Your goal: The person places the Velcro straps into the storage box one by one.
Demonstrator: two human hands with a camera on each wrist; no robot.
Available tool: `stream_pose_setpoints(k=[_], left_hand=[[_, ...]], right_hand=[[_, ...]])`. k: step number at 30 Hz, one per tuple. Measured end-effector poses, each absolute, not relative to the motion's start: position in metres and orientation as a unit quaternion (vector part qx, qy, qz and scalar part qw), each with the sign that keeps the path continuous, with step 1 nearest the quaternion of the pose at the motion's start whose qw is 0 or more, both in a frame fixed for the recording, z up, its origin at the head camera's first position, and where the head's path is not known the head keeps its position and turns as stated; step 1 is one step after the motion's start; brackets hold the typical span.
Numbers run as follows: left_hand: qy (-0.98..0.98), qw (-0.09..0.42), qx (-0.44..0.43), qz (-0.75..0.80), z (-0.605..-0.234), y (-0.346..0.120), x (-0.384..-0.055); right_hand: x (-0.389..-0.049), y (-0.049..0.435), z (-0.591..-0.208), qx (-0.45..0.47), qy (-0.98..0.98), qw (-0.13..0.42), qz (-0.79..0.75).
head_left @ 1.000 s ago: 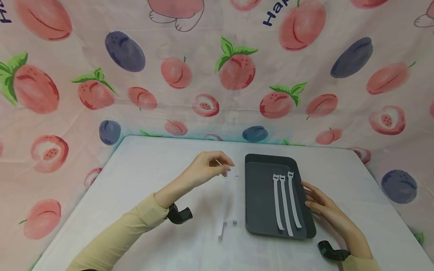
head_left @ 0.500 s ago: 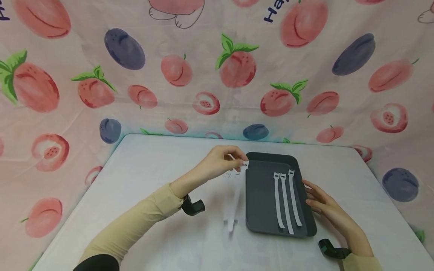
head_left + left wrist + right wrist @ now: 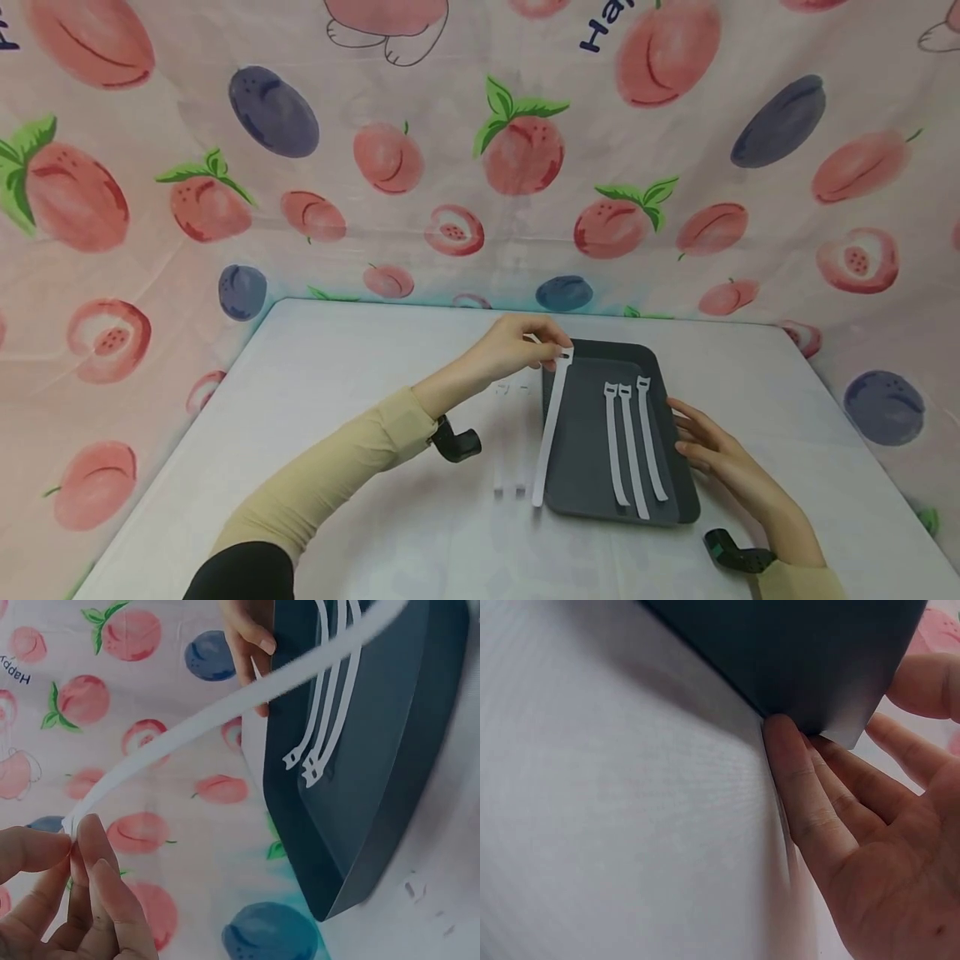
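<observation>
My left hand [image 3: 517, 343] pinches the slotted head of a white strap-style cable tie [image 3: 553, 417] between thumb and fingertips. The tie hangs down over the left edge of a dark grey tray [image 3: 577, 467]. In the left wrist view the tie [image 3: 217, 712] stretches from the fingertips across the tray. Three similar cable ties [image 3: 628, 450] lie side by side in the tray's right half, heads toward the back. My right hand [image 3: 720, 458] touches the tray's right side. Its fingers [image 3: 814, 802] look fairly straight against the tray wall in the right wrist view.
Two more white ties [image 3: 510, 442], hard to see against the white table [image 3: 360, 533], lie left of the tray. A fruit-printed cloth [image 3: 450, 167] hangs behind the table. Each wrist wears a black camera mount [image 3: 457, 442].
The left hand has moved right, bringing the cable tie from above the table to the tray's left edge. The right hand and the tray have stayed in place.
</observation>
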State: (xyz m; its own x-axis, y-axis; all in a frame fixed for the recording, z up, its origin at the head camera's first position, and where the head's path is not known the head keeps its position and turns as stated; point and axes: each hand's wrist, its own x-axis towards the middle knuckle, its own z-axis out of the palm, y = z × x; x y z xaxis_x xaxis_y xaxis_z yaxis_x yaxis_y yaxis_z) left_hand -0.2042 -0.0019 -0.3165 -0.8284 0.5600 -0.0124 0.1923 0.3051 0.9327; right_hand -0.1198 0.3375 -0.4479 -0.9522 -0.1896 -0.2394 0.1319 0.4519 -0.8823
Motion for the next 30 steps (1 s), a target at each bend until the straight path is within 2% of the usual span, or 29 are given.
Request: stream_pose_setpoints(k=[12, 20, 30], left_hand=[[0.776, 0.206, 0.216, 0.556, -0.321, 0.021, -0.222], [0.764, 0.233, 0.171, 0.576, -0.328, 0.037, -0.235], [0.753, 0.236, 0.124, 0.602, -0.34, 0.062, -0.25]], right_hand=[[-0.12, 0.337, -0.448, -0.013, 0.839, 0.149, -0.523], [-0.12, 0.337, -0.448, -0.019, 0.839, 0.148, -0.523], [-0.119, 0.337, -0.448, -0.021, 0.841, 0.147, -0.52]])
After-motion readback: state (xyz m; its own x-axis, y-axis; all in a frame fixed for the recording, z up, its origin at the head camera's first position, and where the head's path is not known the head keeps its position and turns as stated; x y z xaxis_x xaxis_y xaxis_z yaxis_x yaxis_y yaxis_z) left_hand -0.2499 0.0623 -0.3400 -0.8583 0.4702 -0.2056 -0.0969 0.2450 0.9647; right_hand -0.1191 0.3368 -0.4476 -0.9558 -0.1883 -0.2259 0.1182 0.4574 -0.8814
